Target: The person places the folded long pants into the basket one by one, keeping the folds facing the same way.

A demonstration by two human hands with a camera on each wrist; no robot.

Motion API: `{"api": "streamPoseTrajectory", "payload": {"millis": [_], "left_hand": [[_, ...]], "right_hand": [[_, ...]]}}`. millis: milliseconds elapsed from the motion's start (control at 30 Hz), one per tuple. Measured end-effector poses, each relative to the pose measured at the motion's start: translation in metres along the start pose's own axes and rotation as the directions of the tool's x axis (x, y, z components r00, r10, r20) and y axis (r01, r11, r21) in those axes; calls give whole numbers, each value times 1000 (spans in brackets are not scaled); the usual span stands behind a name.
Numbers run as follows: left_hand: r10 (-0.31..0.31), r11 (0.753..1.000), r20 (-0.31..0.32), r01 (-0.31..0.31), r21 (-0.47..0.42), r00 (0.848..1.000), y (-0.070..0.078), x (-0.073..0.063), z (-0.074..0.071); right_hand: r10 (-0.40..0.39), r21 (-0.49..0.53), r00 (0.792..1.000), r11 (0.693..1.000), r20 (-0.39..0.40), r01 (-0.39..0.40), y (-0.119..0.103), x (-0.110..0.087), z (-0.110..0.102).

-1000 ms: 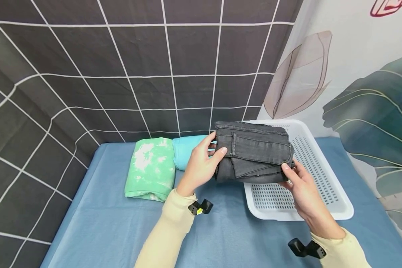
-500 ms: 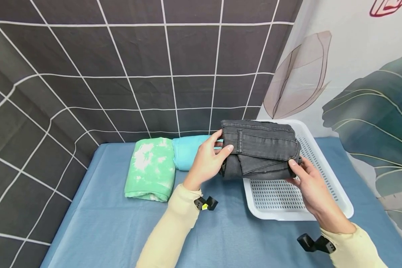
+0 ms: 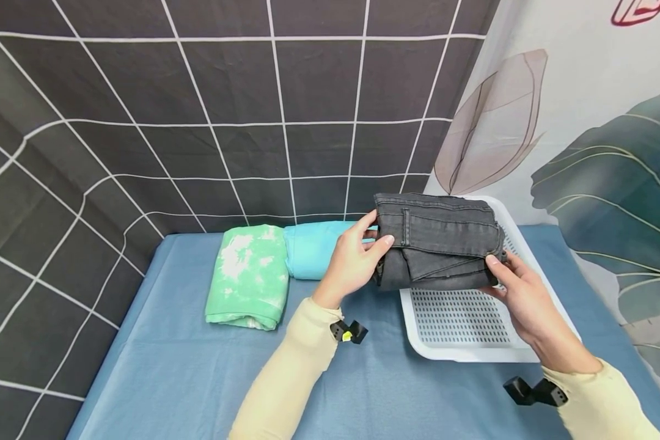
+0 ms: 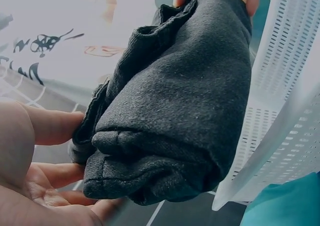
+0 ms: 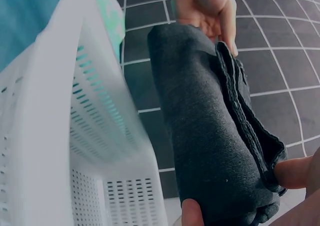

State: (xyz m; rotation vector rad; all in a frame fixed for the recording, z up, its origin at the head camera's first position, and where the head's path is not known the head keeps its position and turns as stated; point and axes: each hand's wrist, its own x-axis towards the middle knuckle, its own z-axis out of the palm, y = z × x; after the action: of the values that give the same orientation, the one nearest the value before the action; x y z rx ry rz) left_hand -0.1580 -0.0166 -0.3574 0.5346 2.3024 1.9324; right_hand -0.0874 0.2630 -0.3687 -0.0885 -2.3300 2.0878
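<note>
A folded pair of black jeans (image 3: 440,238) is held up between both hands, over the back part of a white perforated basket (image 3: 462,318). My left hand (image 3: 354,256) grips its left end, thumb on the front and fingers behind. At the other end my right hand (image 3: 528,299) pinches the lower right corner with the thumb in front. The left wrist view shows the rolled layers of the jeans (image 4: 170,105) close up. From the right wrist, the basket wall (image 5: 45,110) stands beside the raised jeans (image 5: 200,121).
A folded green and white tie-dye cloth (image 3: 247,278) lies on the blue bed sheet (image 3: 170,366), left of a folded light-blue cloth (image 3: 313,247). Behind them rises a dark grid-patterned wall covering (image 3: 242,91). A leaf-patterned covering (image 3: 610,183) hangs at the right.
Both hands have carried the black jeans rightward and slightly back, farther over the basket. The green and light-blue cloths have stayed in place.
</note>
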Motion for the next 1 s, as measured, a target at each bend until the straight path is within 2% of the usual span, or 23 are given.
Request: {"api": "streamPoseTrajectory", "payload": {"millis": [300, 667, 1000], "left_hand": [[-15, 1000, -15, 15, 10, 1000, -1, 6, 8], [-18, 1000, -24, 18, -4, 1000, -2, 16, 17], [-34, 999, -15, 35, 37, 999, -2, 25, 26]], "right_hand": [[64, -112, 998, 992, -15, -65, -7, 6, -6], [65, -211, 998, 975, -8, -65, -7, 11, -14], [79, -252, 997, 964, -16, -80, -6, 15, -23]]}}
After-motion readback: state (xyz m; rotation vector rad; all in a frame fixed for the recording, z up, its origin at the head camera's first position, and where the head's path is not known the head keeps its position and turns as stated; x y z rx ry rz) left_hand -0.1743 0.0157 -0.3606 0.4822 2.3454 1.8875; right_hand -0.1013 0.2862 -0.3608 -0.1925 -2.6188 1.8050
